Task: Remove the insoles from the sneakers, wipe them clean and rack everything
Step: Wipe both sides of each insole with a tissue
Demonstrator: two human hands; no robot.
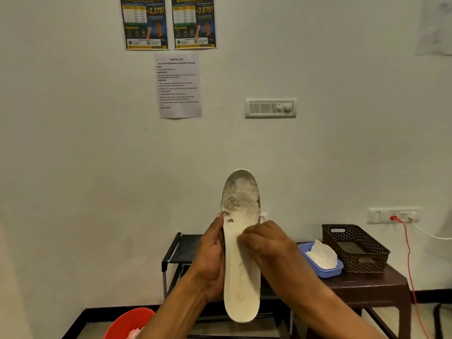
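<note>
A white insole (241,272) stands upright in front of me, toe end up. Its toe area is worn grey and flaky, and faint lettering runs along the heel half. My left hand (212,261) grips its left edge from behind, thumb on the front. My right hand (265,243) presses on the middle of the insole with bunched fingers; a pale wipe seems to be under the fingertips, mostly hidden. No sneakers are in view.
A black shoe rack (177,253) stands behind my hands against the wall. To the right, a dark brown table (367,285) carries a blue tub of white wipes (322,259) and a brown woven basket (354,248). A red bucket (127,324) sits at lower left. A red cable (408,253) hangs from a wall socket.
</note>
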